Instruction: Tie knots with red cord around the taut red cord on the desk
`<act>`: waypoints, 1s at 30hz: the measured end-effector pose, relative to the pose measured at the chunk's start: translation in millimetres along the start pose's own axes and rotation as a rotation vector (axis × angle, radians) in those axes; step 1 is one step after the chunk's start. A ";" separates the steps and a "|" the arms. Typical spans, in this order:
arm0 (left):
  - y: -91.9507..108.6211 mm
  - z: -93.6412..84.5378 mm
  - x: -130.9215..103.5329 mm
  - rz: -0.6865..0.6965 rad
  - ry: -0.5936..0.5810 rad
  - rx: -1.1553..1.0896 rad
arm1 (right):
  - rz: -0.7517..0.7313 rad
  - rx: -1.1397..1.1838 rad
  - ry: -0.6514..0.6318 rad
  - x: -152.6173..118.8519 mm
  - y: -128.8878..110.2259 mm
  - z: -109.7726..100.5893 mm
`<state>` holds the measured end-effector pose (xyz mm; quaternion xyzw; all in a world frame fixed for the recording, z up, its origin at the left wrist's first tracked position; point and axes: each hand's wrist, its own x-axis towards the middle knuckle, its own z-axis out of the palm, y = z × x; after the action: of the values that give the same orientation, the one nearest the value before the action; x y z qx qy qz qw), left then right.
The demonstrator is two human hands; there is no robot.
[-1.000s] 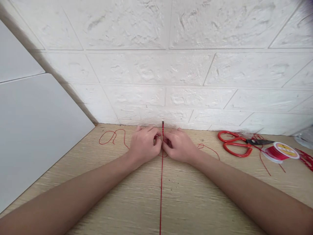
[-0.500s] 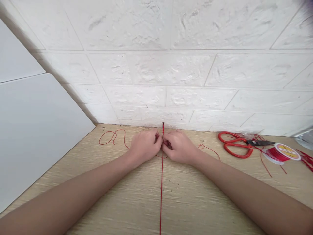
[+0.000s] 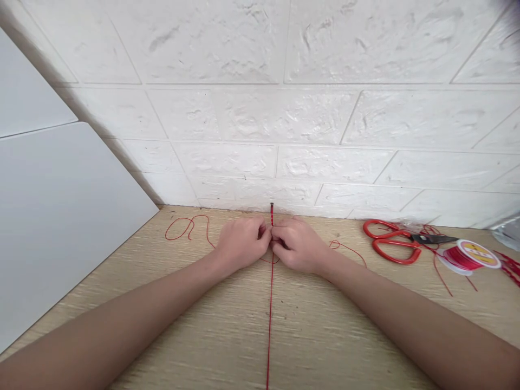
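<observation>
A red cord (image 3: 270, 314) runs from the near edge of the view up between my hands. Beyond them it becomes a short knotted stretch (image 3: 272, 215), which ends at a small dark peg (image 3: 272, 205) at the foot of the wall. My left hand (image 3: 242, 238) is closed in a pinch on the cord just below the knotted stretch. Pressed against it from the other side, my right hand (image 3: 299, 244) pinches the cord too. Thin loose ends of cord curl out on the left (image 3: 179, 230) and on the right (image 3: 351, 250). My fingertips hide the exact grip.
On the right lie orange-handled scissors (image 3: 394, 244), a spool of red cord (image 3: 467, 257) and some red braided pieces (image 3: 509, 266). A clear plastic bag (image 3: 507, 230) is at the far right. The white brick-patterned wall (image 3: 252, 114) closes off the back; a white panel (image 3: 73, 216) stands left.
Both hands stay at the cord below the knotted stretch, the fingertips shifting slightly and coming closer together. The scissors and spool lie as before.
</observation>
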<state>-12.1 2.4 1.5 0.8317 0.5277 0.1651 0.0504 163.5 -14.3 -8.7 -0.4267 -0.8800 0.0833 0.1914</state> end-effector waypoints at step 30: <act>0.7 -3.7 -1.3 -0.021 -0.037 -0.069 | 0.042 0.002 0.073 -1.3 -1.4 2.6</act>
<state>-13.2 0.6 4.9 0.8268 0.5293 0.1673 0.0905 162.1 -16.2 -11.0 -0.4476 -0.8633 0.0725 0.2218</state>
